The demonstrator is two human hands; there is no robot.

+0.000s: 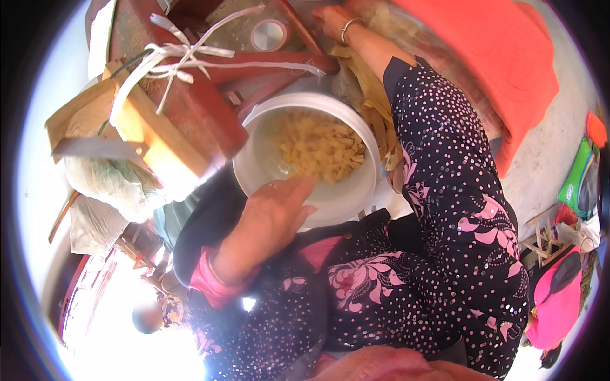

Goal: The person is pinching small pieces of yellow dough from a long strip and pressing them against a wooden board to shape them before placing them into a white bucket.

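Observation:
A white plastic bucket [249,149] stands in front of my body, with many yellowish-brown, chunky pieces [327,149] inside that I cannot name; they look slightly blurred. Over the near left part of its rim reaches my left hand [273,216]. Its fingers are stretched toward the pieces, the thumb stands apart, and I see nothing held. My right arm extends far forward, past the bucket. At its end my right hand [332,24], with a bracelet at the wrist, is beside a dark reddish wooden frame [298,28]. Its fingertips are too unclear to tell what they touch.
White straps [171,63] are tied round reddish wood left of the bucket. Beside them sit a cardboard piece [82,120], a flat grey metal strip [98,149] and plastic bags [95,222]. An orange-red sheet [502,57] lies at far right. Someone in pink [556,298] is at the right edge.

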